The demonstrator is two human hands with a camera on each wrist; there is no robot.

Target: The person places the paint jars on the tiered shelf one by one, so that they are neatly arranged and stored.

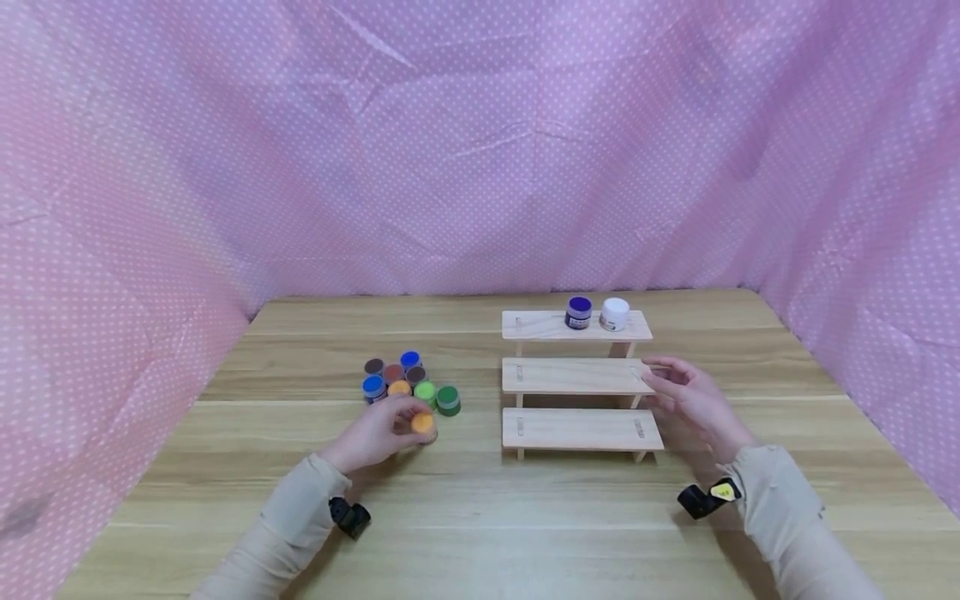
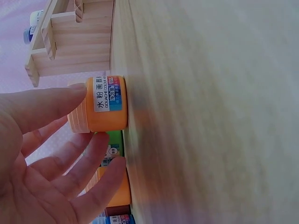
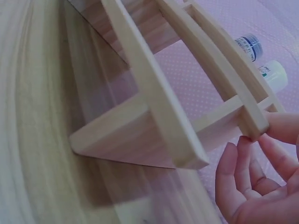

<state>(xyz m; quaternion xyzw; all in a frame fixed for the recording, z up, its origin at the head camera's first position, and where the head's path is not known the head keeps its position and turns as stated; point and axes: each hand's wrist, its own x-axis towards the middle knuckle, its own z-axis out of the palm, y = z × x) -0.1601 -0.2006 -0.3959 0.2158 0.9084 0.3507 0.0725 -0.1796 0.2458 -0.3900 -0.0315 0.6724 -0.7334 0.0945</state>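
Observation:
My left hand pinches an orange gouache paint jar between thumb and fingers, close over the table in front of a cluster of other jars. Its printed label faces the left wrist camera. At the right, my right hand grips the right end of the middle shelf of a three-tier wooden rack, thumb over the edge and fingers below. On the rack's top tier stand a dark purple jar and a white jar, side by side.
Beside the left hand sit a dark green jar, a light green jar, another orange jar, a blue jar and several more. A pink dotted cloth hangs around the wooden table.

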